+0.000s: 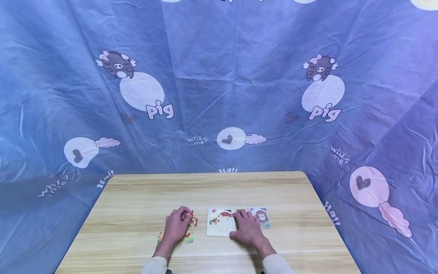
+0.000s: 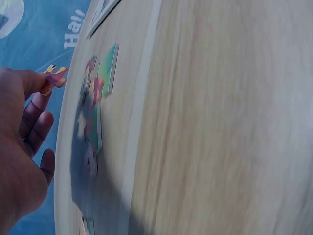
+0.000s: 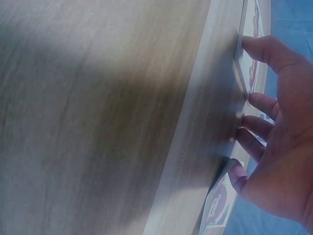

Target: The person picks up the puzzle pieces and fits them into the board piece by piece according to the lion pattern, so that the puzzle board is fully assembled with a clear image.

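My left hand (image 1: 176, 225) pinches a small jigsaw piece (image 2: 55, 80) between thumb and index finger, raised over the table. Below it lie loose jigsaw pieces, one green-edged (image 1: 189, 238) and another (image 1: 160, 236) partly behind the wrist. To the right is a white puzzle tray (image 1: 219, 230) with a few pieces fitted along its upper part. My right hand (image 1: 249, 229) rests at the tray's right side, fingers spread, with thumb and index finger touching its edges. Its outer fingers reach to a picture card (image 1: 262, 217) showing a lion-like animal.
The pieces, tray and card lie on a light wood-grain table (image 1: 205, 190). Behind it and at both sides hangs a blue curtain (image 1: 205, 95) printed with pigs and words. The table's far edge meets the curtain.
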Demonstrator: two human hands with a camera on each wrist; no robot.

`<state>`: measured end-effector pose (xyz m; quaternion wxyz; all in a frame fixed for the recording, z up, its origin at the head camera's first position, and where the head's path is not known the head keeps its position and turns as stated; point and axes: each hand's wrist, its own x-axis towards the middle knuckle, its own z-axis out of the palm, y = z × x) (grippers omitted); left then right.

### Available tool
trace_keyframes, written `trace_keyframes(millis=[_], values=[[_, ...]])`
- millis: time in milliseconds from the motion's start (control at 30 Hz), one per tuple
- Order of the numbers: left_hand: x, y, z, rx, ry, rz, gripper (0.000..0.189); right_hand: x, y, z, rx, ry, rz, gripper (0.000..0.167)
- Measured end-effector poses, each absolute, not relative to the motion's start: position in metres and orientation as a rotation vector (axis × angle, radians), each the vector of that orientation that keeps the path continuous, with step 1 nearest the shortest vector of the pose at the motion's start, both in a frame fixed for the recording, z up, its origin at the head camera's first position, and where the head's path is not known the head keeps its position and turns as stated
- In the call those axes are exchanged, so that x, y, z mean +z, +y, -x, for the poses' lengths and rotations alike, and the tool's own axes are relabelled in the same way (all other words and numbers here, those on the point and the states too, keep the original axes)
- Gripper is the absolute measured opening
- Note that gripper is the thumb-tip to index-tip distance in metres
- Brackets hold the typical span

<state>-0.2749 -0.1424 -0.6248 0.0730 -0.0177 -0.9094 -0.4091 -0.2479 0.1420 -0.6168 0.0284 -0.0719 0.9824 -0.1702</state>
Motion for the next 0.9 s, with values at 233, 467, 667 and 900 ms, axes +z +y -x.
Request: trace_keyframes(millis=[233,467,667,900], values=[[-0.628,-0.124,0.274,-1.249,-2.736,0.116,0.010,-0.617,0.143,0.248,-0.524,3.036,0.228,0.074],[-0.630,-0.111,0.274,-1.220,-2.727,0.183,0.011,-0.618,0.144,0.247,-0.518,3.037,0.225,0.073],[-0.631,-0.102,0.275,-1.202,-2.751,0.225,0.011,-0.619,0.144,0.247,-0.523,3.040,0.226,0.074],[-0.632,-0.095,0.275,-1.202,-2.780,0.242,0.010,-0.618,0.143,0.247,-0.527,3.042,0.228,0.074]])
